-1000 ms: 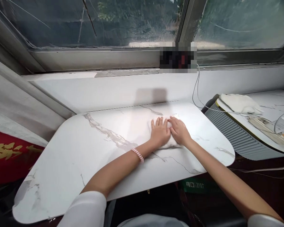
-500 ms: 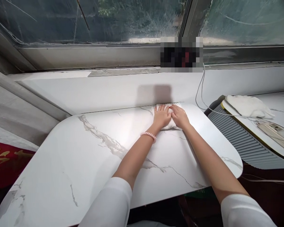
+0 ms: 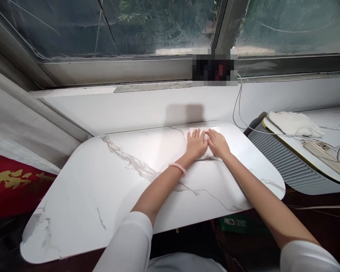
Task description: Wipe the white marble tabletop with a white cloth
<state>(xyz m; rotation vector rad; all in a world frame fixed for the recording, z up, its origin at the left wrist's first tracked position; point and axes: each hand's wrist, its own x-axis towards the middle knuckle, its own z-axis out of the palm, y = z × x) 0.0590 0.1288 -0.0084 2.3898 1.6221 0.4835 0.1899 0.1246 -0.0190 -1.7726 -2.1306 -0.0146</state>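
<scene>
A folded white cloth [image 3: 208,154] lies on a white marble-patterned tabletop [image 3: 82,181], close to its back edge. Both hands press down on it side by side. My left hand [image 3: 197,144] rests palm down with fingers stretched and slightly spread over the cloth's left part; a pink beaded band [image 3: 178,167] circles that wrist. My right hand [image 3: 218,144] lies flat on the right part, fingers extended toward the wall. The thumbs nearly touch. Much of the cloth is hidden under the hands.
A low white wall [image 3: 124,107] and windows [image 3: 164,26] stand behind the table. To the right, a rounded ribbed unit [image 3: 289,158] carries another white cloth [image 3: 296,124] and a power strip [image 3: 325,155]. A thin white cable [image 3: 239,107] hangs between. Red fabric [image 3: 17,185] is at left.
Both hands and the cloth have shifted slightly toward me, away from the table's back edge. The camera view has turned a little, showing more of the table's left end.
</scene>
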